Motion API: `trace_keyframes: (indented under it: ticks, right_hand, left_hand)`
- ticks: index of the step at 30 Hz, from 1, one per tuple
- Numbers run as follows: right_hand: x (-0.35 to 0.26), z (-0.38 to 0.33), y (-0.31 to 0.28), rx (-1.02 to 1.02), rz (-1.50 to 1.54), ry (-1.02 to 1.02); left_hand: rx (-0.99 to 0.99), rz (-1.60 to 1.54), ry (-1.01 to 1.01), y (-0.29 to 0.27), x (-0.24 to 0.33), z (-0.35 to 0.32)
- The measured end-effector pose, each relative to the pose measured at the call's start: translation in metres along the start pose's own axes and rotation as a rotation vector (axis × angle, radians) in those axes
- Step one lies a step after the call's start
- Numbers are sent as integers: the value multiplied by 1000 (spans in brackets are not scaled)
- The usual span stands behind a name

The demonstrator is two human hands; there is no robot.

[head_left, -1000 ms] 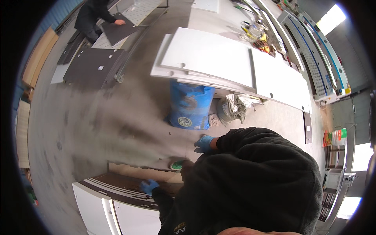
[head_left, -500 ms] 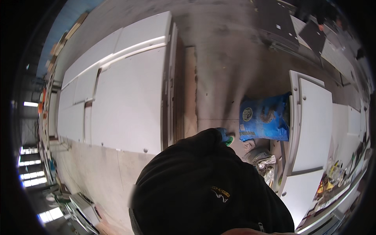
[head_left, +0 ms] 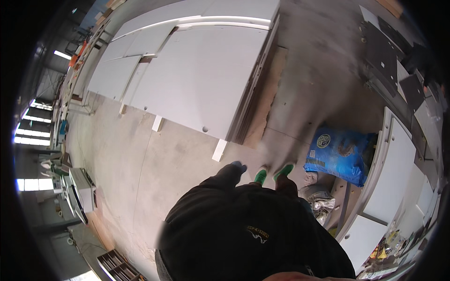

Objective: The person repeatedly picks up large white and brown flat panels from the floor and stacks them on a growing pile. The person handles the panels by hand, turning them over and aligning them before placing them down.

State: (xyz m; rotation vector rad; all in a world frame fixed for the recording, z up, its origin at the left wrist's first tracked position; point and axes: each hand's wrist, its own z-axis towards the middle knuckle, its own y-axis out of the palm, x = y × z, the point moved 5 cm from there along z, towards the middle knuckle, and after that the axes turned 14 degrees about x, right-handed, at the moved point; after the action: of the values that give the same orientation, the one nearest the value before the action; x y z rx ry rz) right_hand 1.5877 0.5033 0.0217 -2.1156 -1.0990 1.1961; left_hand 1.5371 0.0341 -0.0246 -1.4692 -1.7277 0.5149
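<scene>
My left hand (head_left: 239,166), in a blue-grey glove, sticks out past the dark sleeve over the bare floor. Its fingers are too small and blurred to read, and nothing held shows there. Nearest to it is a short white block (head_left: 218,151) jutting from under a low stack of large white panels (head_left: 192,70). My right hand does not show; the dark jacket (head_left: 253,220) covers much of the lower picture. Below me are my green shoes (head_left: 283,171) on the concrete floor.
A full blue sack (head_left: 337,154) lies right of my feet, with crumpled silvery wrapping (head_left: 323,203) beside it. White panels (head_left: 396,159) with round holes line the right side. Dark panels (head_left: 382,58) lie at the far right. A slatted wooden rack (head_left: 117,267) stands lower left.
The view has swung left, so the panel stack and sack appear farther right. My left hand now shows farther left, apart from my body, and both shoes have come into sight.
</scene>
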Motion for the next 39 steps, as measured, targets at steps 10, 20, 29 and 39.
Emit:
trace_keyframes:
  ticks: [10, 20, 29, 39]
  right_hand:
    - [-47, -51, -35, 118, 137, -220]
    - [-10, -149, -111, 510, 178, -259]
    - [44, -291, -229, 960, 216, -61]
    - [369, -508, -225, 1383, -344, 943]
  left_hand:
    - [-81, 23, -240, 72, -43, -89]
    - [196, -84, 148, 45, 227, 36]
    - [-277, -864, 83, 69, 414, -26]
    - [-888, -938, -105, 138, 584, -117]
